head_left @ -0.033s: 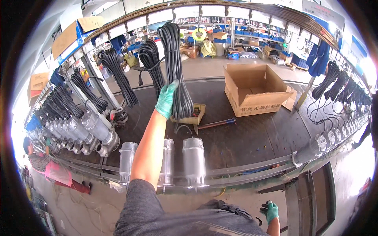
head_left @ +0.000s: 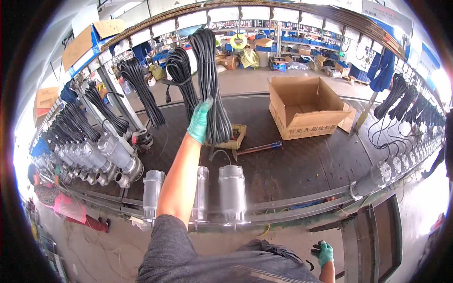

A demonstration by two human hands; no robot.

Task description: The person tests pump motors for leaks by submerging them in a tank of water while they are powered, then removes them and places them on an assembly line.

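Note:
My left hand [head_left: 200,122], in a green glove, is raised over the bench and closed around the lower half of a coil of black cable [head_left: 207,70]. The coil hangs upright, its fingers' far side hidden behind the strands. A second black coil [head_left: 181,75] hangs just left of it. Below stands a silver motor housing [head_left: 232,193] with a thin cable rising from its top. Two similar housings [head_left: 153,188] are further left, one partly covered by my forearm. My right hand [head_left: 324,253], also gloved, hangs low beside my body, dark fingertips apart, holding nothing that I can see.
An open cardboard box [head_left: 306,127] stands on the dark bench [head_left: 292,165]. Near it lie a hammer [head_left: 257,149] and a shallow tray [head_left: 240,137]. Rows of pumps with coils [head_left: 101,151] line the left; more coils [head_left: 401,99] hang right. A person [head_left: 66,205] is at lower left.
My left hand has shifted very slightly downward along the coil. Everything else looks the same.

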